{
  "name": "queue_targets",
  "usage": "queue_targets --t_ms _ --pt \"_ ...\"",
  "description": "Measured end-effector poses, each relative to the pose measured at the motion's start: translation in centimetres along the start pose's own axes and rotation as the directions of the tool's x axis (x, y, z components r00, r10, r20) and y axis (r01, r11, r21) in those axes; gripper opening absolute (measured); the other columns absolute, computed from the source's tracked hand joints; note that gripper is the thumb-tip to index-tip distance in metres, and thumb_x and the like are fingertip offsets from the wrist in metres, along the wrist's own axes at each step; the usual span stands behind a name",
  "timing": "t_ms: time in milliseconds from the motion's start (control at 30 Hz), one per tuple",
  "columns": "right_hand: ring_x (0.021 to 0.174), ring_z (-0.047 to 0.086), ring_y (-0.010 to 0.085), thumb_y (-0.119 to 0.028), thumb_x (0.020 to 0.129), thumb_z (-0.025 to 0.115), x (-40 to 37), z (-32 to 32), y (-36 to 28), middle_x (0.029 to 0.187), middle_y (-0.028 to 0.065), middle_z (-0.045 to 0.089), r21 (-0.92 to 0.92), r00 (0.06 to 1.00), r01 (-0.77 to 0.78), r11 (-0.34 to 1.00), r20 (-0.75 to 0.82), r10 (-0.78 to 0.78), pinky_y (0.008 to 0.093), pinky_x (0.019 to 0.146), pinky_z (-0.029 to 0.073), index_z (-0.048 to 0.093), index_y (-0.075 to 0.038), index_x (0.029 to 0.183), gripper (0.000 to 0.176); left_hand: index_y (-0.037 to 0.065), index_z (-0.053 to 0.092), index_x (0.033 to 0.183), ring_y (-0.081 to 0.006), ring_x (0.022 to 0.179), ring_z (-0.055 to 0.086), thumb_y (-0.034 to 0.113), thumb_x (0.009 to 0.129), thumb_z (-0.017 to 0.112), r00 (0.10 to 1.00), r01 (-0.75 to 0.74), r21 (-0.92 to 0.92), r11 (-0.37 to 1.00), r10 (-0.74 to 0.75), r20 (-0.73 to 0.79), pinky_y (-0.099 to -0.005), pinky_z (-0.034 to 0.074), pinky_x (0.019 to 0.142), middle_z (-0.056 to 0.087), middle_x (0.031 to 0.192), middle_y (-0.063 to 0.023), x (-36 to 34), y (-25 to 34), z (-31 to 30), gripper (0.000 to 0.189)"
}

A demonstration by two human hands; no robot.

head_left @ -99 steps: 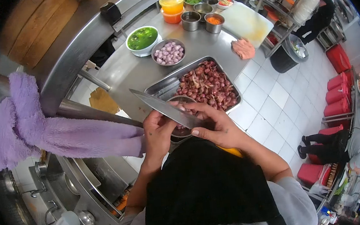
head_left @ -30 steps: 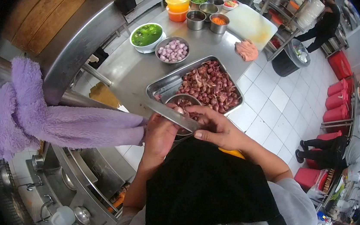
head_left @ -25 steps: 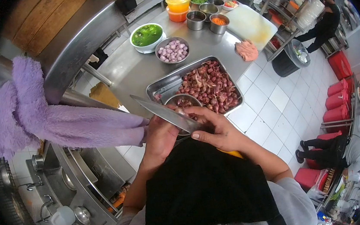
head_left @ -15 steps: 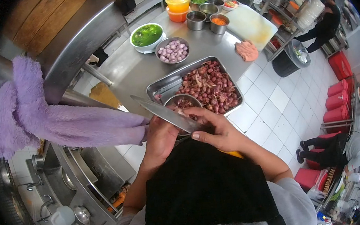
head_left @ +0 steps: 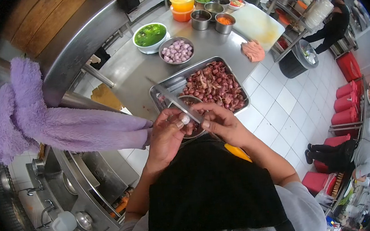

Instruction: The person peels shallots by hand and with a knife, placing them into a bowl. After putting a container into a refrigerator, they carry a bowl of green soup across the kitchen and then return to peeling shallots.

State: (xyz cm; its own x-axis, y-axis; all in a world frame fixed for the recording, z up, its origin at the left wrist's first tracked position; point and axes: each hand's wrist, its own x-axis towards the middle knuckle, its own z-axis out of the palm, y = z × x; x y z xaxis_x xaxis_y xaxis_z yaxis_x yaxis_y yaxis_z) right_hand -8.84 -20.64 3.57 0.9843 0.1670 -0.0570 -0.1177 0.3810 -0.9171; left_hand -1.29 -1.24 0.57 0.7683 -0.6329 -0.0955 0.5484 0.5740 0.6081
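Note:
My left hand [head_left: 167,137] pinches a small pale peeled shallot [head_left: 185,118] between thumb and fingers. A long knife [head_left: 174,99] is in my right hand [head_left: 222,121], its blade slanting up to the left, close beside the shallot. Both hands are over a round metal bowl [head_left: 192,98] with reddish peelings, partly hidden by the fingers and blade. The bowl is at the near edge of a metal tray [head_left: 159,91] heaped with unpeeled red shallots [head_left: 214,85]. Behind the tray, a metal bowl holds peeled shallots [head_left: 177,51]. The yellow knife handle [head_left: 238,152] shows below my right wrist.
A white bowl of green food [head_left: 149,35], orange-filled tubs [head_left: 183,9], metal pots [head_left: 201,20], a cutting board [head_left: 257,28] and a pink cloth [head_left: 253,51] are on the counter. Purple fabric [head_left: 92,127] hangs at left. Two people [head_left: 336,25] are at right.
The blade has turned steeper and narrower in view. My left hand has rolled over, bringing the pale shallot into sight. More of the yellow handle shows.

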Motion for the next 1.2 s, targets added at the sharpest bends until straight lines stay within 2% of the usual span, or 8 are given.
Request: queue_targets --t_ms 167,233,567,733,867,933,1133,1200 --pt "0.077 0.047 0.0077 -0.019 0.094 0.062 -0.3 -0.5 -0.6 0.083 -0.0027 0.053 -0.274 0.996 -0.062 0.960 -0.072 0.044 0.0246 0.072 0.037 0.042 -0.007 0.144 0.055 0.002 0.053 0.120 -0.0207 0.098 0.062 0.006 0.092 0.057 1.000 -0.011 0.130 0.991 0.012 -0.005 -0.0355 0.050 0.083 0.063 0.107 -0.0105 0.2 0.1 -0.6 0.028" --pt "0.098 0.057 0.0122 -0.015 0.095 0.062 -0.8 -0.2 -1.0 0.106 0.0070 0.063 -0.287 0.997 -0.069 0.955 -0.004 0.071 0.0291 0.088 0.046 0.038 -0.009 0.147 0.057 0.001 0.058 0.115 -0.0207 0.099 0.063 0.002 0.093 0.057 0.997 -0.017 0.074 0.997 0.022 -0.069 -0.0359 0.051 0.084 0.065 0.107 -0.0108 0.2 0.3 -0.3 0.022" --pt "0.094 0.058 0.0157 -0.019 0.094 0.064 -0.4 1.4 -1.2 0.110 0.0099 0.061 -0.499 0.994 0.093 0.862 0.100 -0.050 0.0318 0.087 0.046 0.038 -0.007 0.146 0.060 0.000 0.057 0.118 -0.0207 0.106 0.062 0.004 0.089 0.064 0.995 -0.030 -0.003 1.000 0.029 -0.098 -0.0363 0.048 0.098 0.063 0.114 -0.0104 -0.4 -0.1 -0.7 0.030" --pt "0.114 0.056 0.0219 -0.017 0.094 0.064 -0.4 1.3 -1.4 0.143 0.0138 0.047 -0.553 0.989 0.134 0.823 0.127 -0.076 0.0370 0.098 0.044 0.041 -0.004 0.142 0.055 0.000 0.057 0.117 -0.0210 0.106 0.062 0.004 0.090 0.064 0.996 -0.019 0.009 1.000 0.020 -0.083 -0.0371 0.048 0.098 0.062 0.114 -0.0097 -0.4 0.1 -0.4 0.029" --pt "0.117 0.056 0.0230 -0.018 0.094 0.063 -0.4 1.4 -1.3 0.140 0.0139 0.049 -0.533 0.990 0.127 0.836 0.117 -0.076 0.0373 0.101 0.043 0.042 -0.004 0.142 0.054 0.000 0.057 0.116 -0.0208 0.105 0.062 0.003 0.089 0.064 0.994 -0.033 0.006 0.999 0.033 -0.104 -0.0374 0.049 0.096 0.063 0.111 -0.0095 -0.5 0.1 0.0 0.028" --pt "0.107 0.065 0.0253 -0.016 0.093 0.065 -0.2 1.3 -0.8 0.121 0.0158 0.063 -0.565 0.976 0.216 0.797 0.111 -0.186 0.0364 0.093 0.049 0.046 -0.004 0.138 0.050 0.000 0.057 0.115 -0.0203 0.102 0.063 0.002 0.089 0.064 0.994 -0.007 0.027 1.000 0.010 -0.106 -0.0359 0.050 0.091 0.064 0.108 -0.0098 -0.5 0.2 0.0 0.027" --pt "0.090 0.054 0.0076 -0.015 0.096 0.061 -0.2 0.0 -0.5 0.100 0.0009 0.060 0.019 0.998 -0.067 0.998 0.020 0.067 0.0249 0.081 0.044 0.046 -0.006 0.140 0.047 -0.001 0.057 0.114 -0.0166 0.090 0.061 -0.001 0.089 0.062 1.000 -0.014 0.097 0.995 0.012 0.024 -0.0300 0.048 0.078 0.063 0.104 -0.0099 -0.2 0.5 0.2 0.025" --pt "0.089 0.053 0.0080 -0.015 0.096 0.061 -0.2 -0.4 -0.8 0.099 0.0004 0.059 -0.012 0.996 -0.092 0.996 -0.016 0.092 0.0246 0.081 0.043 0.046 -0.007 0.140 0.048 -0.001 0.056 0.113 -0.0160 0.088 0.060 -0.001 0.090 0.061 1.000 -0.025 0.124 0.992 0.026 -0.014 -0.0296 0.048 0.077 0.063 0.104 -0.0096 -0.3 0.5 0.2 0.024"
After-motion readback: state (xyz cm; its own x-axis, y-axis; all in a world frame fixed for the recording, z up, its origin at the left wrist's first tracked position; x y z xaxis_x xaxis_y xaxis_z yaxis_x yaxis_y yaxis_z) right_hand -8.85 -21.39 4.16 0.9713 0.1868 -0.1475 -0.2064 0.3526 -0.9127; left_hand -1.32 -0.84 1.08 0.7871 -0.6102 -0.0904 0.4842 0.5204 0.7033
